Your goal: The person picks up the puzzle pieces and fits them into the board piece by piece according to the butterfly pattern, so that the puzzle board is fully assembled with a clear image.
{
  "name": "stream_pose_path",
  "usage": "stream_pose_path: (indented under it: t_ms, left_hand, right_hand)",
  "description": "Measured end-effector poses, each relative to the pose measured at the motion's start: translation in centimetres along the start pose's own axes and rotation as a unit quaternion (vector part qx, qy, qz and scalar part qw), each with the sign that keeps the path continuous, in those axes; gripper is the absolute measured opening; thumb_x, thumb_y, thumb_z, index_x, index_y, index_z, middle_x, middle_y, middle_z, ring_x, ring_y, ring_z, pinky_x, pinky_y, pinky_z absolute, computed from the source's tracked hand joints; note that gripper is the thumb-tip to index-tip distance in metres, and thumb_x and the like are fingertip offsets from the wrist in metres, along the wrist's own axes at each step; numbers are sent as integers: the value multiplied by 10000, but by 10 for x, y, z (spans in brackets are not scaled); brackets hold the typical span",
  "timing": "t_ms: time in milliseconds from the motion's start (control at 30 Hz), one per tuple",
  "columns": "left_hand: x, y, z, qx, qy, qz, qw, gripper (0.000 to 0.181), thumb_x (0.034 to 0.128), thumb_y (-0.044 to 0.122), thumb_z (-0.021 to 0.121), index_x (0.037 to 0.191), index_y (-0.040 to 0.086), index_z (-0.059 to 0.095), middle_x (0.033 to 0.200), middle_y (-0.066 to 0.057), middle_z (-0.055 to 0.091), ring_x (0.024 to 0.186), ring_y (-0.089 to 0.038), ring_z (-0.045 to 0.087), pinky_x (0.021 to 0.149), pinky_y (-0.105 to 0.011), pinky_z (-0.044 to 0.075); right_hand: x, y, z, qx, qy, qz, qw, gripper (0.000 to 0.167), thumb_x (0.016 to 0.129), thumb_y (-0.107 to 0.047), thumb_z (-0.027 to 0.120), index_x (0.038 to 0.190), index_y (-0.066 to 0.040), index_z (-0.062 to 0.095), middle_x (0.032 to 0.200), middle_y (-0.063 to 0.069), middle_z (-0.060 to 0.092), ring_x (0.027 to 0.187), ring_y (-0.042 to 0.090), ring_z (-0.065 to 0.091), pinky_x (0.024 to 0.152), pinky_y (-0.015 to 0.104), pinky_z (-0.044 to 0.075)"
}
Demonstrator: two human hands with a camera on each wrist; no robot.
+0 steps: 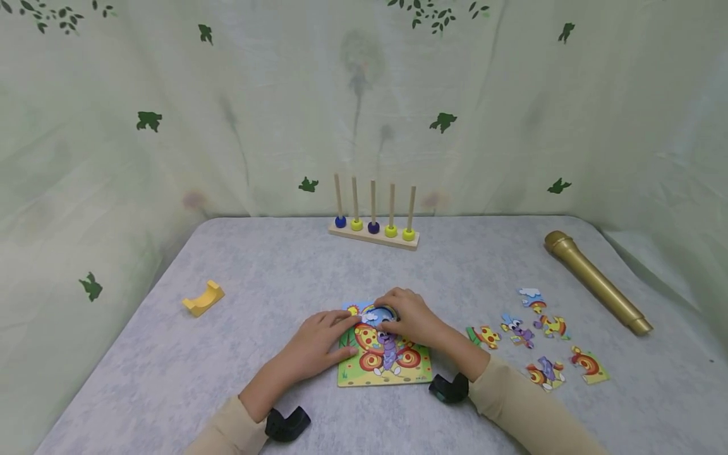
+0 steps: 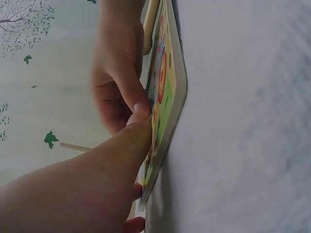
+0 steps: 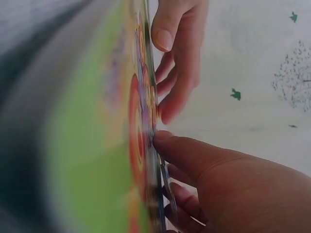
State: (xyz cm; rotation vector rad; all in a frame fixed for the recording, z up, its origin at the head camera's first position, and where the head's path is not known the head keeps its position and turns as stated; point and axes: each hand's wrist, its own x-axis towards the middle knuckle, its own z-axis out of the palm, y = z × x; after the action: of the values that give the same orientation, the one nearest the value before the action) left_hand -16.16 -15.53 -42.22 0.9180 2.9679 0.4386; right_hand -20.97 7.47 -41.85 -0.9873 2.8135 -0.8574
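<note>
We see soft, even, slightly dim light over the desk (image 1: 256, 265). In the left wrist view, a faint gray shadow lies beside the puzzle board (image 2: 163, 104). In the right wrist view, we find its near part very blurry.

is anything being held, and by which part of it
The right hand appears to pinch a puzzle piece by its edges, exact spots partly hidden; the left hand rests on the puzzle board.

Perhaps a staged booth: leaf-printed drapes (image 1: 284, 82) (slightly creased) back the grey table (image 1: 273, 265).
</note>
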Motion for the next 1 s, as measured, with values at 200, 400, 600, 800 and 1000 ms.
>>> stream_pose_path:
  t_ms: [200,400,600,800,1000]
  left_hand:
    - [8,1,0,231,53,215,9995,549,868,508,491,1357,268,421,1174,-76,455,1050,-264,437,874,-440,355]
    - [12,1,-2,387,-19,268,9989,525,863,507,501,1335,279,455,1130,-77,457,972,-229,444,824,-404,371]
    - [13,0,-2,412,-35,186,9990,549,846,528,513,1327,268,467,1191,-95,444,1036,-260,442,864,-432,364]
    - [12,-1,-1,324,-19,147,9994,551,840,526,526,1320,260,477,1294,-105,407,1165,-310,385,929,-483,320]
    - [12,-3,1,116,42,309,9994,549,850,498,532,1328,236,463,1351,-89,366,1230,-283,324,964,-487,277]
  right_hand:
    - [4,0,2,-122,-69,22,9999,362,815,-338,658,1137,-178,612,1063,0,533,973,180,471,826,421,347]
    - [5,0,3,-98,-121,121,9998,369,810,-346,661,1137,-183,614,1056,1,512,947,177,456,809,422,341]
    - [5,-1,3,-57,-55,159,9998,356,801,-329,675,1128,-197,621,1039,0,502,909,168,452,773,407,346]
    - [5,-1,2,17,-114,122,9999,357,804,-328,673,1134,-203,622,1042,18,491,916,186,447,767,408,341]
    - [4,12,-5,827,-663,41,9944,362,845,-220,636,1202,-185,583,1147,24,460,1050,207,418,879,432,334]
